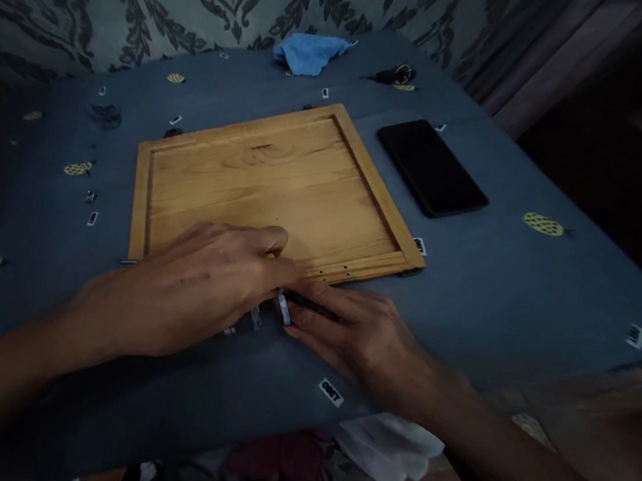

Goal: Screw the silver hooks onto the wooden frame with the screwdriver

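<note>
A framed wooden panel (258, 177), like a small cabinet door, lies flat on the cloth-covered table. Several small dark holes run along its near edge. My left hand (190, 286) is closed over that edge, around a mostly hidden tool with a yellow part (270, 256). A thin metal shaft (127, 261) shows beyond the hand at the panel's near left corner. Close against it, my right hand (354, 328) pinches a small shiny metal piece (284, 308) at the panel's near edge. Its form is partly hidden by the fingers.
Right of the panel lies a black phone (432, 168). Behind are a blue cloth (311, 54) and a dark-handled tool (393, 74). Small metal parts (91, 197) and a clear crumpled item (105, 115) rest at left. A patterned curtain (180, 1) borders the table's back.
</note>
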Demonstrator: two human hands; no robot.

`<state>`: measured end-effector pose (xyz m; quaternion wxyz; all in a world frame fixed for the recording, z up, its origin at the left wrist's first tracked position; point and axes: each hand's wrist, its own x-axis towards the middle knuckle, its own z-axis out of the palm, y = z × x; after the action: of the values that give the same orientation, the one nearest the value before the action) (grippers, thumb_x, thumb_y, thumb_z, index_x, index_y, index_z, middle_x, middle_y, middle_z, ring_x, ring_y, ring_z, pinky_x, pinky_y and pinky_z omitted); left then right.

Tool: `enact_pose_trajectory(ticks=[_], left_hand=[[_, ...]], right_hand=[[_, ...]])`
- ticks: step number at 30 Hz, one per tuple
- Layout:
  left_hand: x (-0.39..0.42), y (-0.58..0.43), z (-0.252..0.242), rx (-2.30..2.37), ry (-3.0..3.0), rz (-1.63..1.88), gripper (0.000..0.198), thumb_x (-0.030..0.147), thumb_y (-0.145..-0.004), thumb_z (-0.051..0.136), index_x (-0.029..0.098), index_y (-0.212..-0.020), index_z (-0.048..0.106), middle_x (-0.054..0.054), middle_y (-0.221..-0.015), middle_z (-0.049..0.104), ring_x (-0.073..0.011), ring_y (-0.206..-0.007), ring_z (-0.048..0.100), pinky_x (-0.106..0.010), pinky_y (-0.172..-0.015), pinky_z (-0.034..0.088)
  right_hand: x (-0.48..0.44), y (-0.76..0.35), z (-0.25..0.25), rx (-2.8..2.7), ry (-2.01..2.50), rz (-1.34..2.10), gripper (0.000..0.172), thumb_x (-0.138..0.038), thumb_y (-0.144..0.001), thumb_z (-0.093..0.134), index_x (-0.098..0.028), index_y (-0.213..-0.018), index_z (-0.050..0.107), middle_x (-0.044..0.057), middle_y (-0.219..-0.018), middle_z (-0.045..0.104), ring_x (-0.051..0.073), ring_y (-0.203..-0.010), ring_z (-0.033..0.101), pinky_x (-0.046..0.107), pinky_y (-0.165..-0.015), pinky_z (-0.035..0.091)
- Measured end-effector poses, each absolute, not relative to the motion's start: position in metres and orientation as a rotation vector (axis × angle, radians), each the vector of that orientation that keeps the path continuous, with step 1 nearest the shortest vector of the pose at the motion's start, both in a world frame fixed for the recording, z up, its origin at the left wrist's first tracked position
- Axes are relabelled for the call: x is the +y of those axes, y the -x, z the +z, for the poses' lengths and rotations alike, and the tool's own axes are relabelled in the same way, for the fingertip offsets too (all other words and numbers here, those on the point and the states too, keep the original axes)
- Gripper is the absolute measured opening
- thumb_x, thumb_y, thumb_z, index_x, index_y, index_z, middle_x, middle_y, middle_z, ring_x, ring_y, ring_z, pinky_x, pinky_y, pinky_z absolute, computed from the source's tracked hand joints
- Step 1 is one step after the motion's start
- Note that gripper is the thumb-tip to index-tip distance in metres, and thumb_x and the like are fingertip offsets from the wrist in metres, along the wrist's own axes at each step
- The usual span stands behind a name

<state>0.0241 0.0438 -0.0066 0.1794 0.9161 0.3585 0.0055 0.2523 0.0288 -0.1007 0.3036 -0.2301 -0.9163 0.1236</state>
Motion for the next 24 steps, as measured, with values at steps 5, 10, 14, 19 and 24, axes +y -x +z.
enact_pose_trajectory(ticks=[5,10,14,19,24], left_hand=[[0.0444,-0.0262,-0.0057,0.995,-2.646,-0.108,0.027,0.008,-0.101,0.047,0.025,-0.112,0.064,0.0,-0.096,0.059,-0.0145,-0.081,0.059,-0.028,-0.065,0.038],[0.0444,-0.0277,-0.0079,0.985,-2.702,-0.191,0.028,0.007,-0.101,0.044,0.023,-0.114,0.063,-0.002,-0.098,0.061,-0.0157,-0.081,0.059,-0.028,-0.066,0.039],[0.0451,-0.0282,-0.0095,0.976,-2.744,-0.224,0.026,0.01,-0.102,0.044,0.021,-0.114,0.064,-0.003,-0.099,0.063,-0.0159,-0.079,0.06,-0.027,-0.066,0.042],[0.0466,-0.0293,-0.0101,0.963,-2.775,-0.228,0.028,0.008,-0.101,0.043,0.02,-0.114,0.064,-0.003,-0.098,0.064,-0.0171,-0.079,0.061,-0.028,-0.063,0.041],[0.0475,-0.0302,-0.0084,0.917,-2.778,-0.218,0.03,0.004,-0.099,0.044,0.02,-0.114,0.063,-0.003,-0.097,0.064,-0.0172,-0.075,0.059,-0.03,-0.061,0.037]], right_hand=[[0.0284,-0.2531,-0.1025,-2.421,0.63,0.323,0.026,-0.024,-0.107,0.052,-0.018,-0.094,0.073,0.009,-0.122,0.077,0.014,-0.078,0.075,0.026,-0.065,0.062],[0.0286,-0.2539,-0.1028,-2.418,0.617,0.352,0.026,-0.022,-0.107,0.052,-0.016,-0.093,0.073,0.01,-0.123,0.076,0.015,-0.079,0.075,0.028,-0.063,0.06],[0.0278,-0.2542,-0.1028,-2.407,0.619,0.38,0.027,-0.022,-0.107,0.051,-0.016,-0.091,0.072,0.01,-0.123,0.076,0.015,-0.082,0.075,0.027,-0.065,0.06],[0.0277,-0.2541,-0.1032,-2.393,0.619,0.352,0.028,-0.022,-0.107,0.052,-0.017,-0.087,0.071,0.009,-0.121,0.077,0.013,-0.075,0.074,0.028,-0.062,0.059],[0.0284,-0.2532,-0.1041,-2.384,0.614,0.363,0.025,-0.02,-0.106,0.054,-0.016,-0.088,0.071,0.01,-0.121,0.077,0.015,-0.077,0.075,0.028,-0.064,0.059]])
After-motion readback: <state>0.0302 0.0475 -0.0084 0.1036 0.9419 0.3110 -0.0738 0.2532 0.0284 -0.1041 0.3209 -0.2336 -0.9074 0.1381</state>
